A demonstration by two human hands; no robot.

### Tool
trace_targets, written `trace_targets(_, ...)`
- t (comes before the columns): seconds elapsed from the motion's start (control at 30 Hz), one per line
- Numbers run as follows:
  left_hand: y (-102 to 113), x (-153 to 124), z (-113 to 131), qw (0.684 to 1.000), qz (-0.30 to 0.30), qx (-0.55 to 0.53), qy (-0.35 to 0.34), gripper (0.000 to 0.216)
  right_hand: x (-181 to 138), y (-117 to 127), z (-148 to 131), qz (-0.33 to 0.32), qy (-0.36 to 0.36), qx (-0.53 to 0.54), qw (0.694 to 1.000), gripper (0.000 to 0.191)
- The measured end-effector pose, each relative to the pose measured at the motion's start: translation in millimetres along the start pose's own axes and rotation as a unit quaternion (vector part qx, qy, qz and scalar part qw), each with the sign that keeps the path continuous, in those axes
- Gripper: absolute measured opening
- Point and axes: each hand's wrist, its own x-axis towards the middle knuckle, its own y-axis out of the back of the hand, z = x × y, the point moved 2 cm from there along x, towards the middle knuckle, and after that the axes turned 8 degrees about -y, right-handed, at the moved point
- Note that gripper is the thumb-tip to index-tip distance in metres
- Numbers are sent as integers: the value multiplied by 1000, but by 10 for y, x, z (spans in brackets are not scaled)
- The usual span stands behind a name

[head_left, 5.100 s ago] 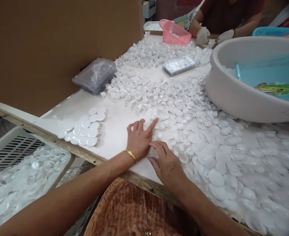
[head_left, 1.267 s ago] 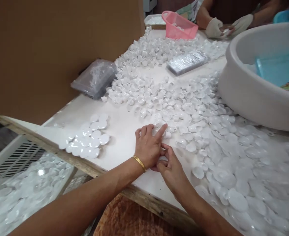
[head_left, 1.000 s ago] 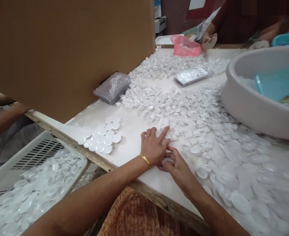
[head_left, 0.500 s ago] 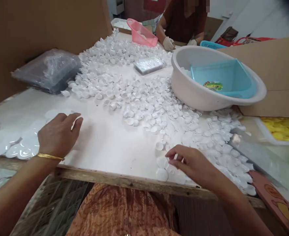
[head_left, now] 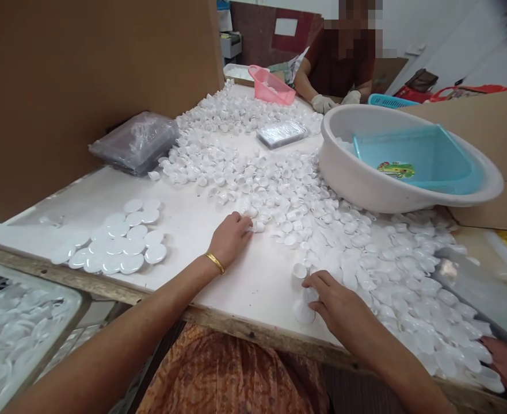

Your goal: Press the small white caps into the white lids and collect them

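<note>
My left hand (head_left: 231, 237) is at the near edge of a wide heap of small white plastic cups (head_left: 274, 190). Its fingers are closed on one small white cup (head_left: 257, 226). Farther right, my right hand (head_left: 337, 299) has thumb and fingers curled around a white plastic disc (head_left: 311, 296), partly hidden by the fingers. Another white disc (head_left: 304, 313) lies flat just below those fingertips, and a single cup (head_left: 299, 271) stands beside them. Several flat white discs (head_left: 124, 244) lie overlapping on the table to the left.
A white tub (head_left: 365, 190) holding a blue bin (head_left: 426, 155) stands at the right. Wrapped packs (head_left: 138, 141) lie near a cardboard wall (head_left: 106, 69). A pink scoop (head_left: 274, 92) sits at the back, near a gloved co-worker (head_left: 339, 63). A crate (head_left: 69, 322) of white pieces stands lower left.
My left hand has moved right, from beside the flat discs to the edge of the cup heap, and closed on a cup. My right hand stays near the same discs. The view has shifted left.
</note>
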Motion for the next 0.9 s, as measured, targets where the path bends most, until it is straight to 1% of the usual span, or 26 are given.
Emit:
trace_targets(0.03,30,-26,-2,1000,-7,-19,9,17,1,-7,17,-6,-4,-12,1000,30)
trace_targets(0.1,99,-92,-15,994,-39,-89,58,21,10,-13,33,-24,-17,-36,999,28)
trace_targets(0.17,159,-164,-23,971,-88,-182,131,25,20,6,29,-36,-23,-37,998,23)
trace_targets(0.23,198,-223,-14,941,-143,-244,185,27,22,54,18,-35,-10,-13,999,16)
trace_targets(0.27,212,-242,-3,934,-167,-249,192,26,20,89,14,-31,-4,5,1000,13)
trace_targets(0.3,221,-252,6,936,-185,-235,185,25,16,129,9,-23,0,26,999,9)
trace_targets(0.33,228,-256,12,945,-193,-205,170,24,11,172,0,-18,-2,50,999,5)
trace_targets(0.37,234,-255,10,956,-187,-164,153,23,8,214,-16,-14,-8,79,997,5)
trace_targets(0.43,241,-259,-19,974,-159,-79,137,23,16,285,-88,-9,-28,162,986,10)
trace_targets(0.47,246,-268,-43,978,-146,-50,139,24,33,307,-149,-7,-36,218,975,11)
trace_targets(0.53,266,-305,-90,980,-131,-33,146,28,107,314,-320,-14,-40,345,938,13)
trace_targets(0.6,313,-356,-109,982,-105,-67,141,30,246,272,-526,-35,-32,452,891,14)
trace_targets(0.67,368,-409,-91,975,-81,-155,138,32,436,202,-718,-54,-29,513,856,15)
trace_targets(0.7,384,-434,-71,963,-80,-217,141,33,539,165,-796,-58,-30,533,844,14)
trace_targets(0.77,384,-470,-27,929,-90,-327,149,31,728,94,-915,-59,-37,558,827,13)
trace_targets(0.8,369,-481,-16,917,-89,-356,157,29,802,63,-955,-58,-39,564,823,12)
trace_targets(0.87,313,-491,-34,909,-74,-372,172,23,892,7,-1007,-56,-39,568,820,11)
trace_targets(0.9,274,-493,-60,910,-65,-367,181,21,911,-19,-1021,-55,-38,566,821,11)
